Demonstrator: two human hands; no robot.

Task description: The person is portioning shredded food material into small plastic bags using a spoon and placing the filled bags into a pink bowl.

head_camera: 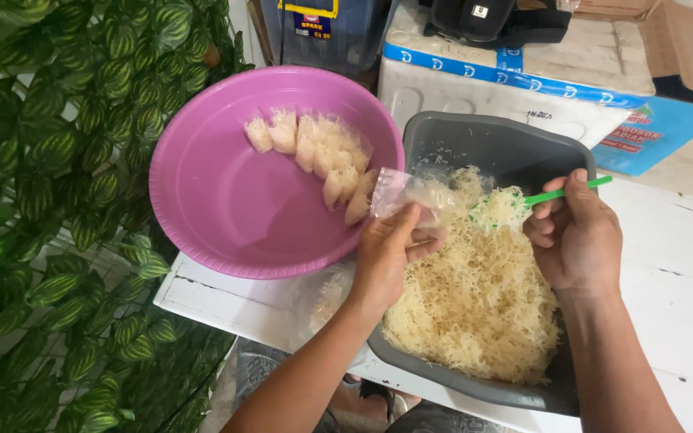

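My left hand holds a small clear plastic bag open above a grey square tub full of pale thin noodles. My right hand grips a green fork that carries a clump of noodles right at the bag's mouth. To the left stands a pink round bowl with several filled little bags of noodles lined along its far side.
Everything rests on a white wooden table. Green leafy plants crowd the left side. Behind the tub are a white foam box, a cardboard box and a blue crate.
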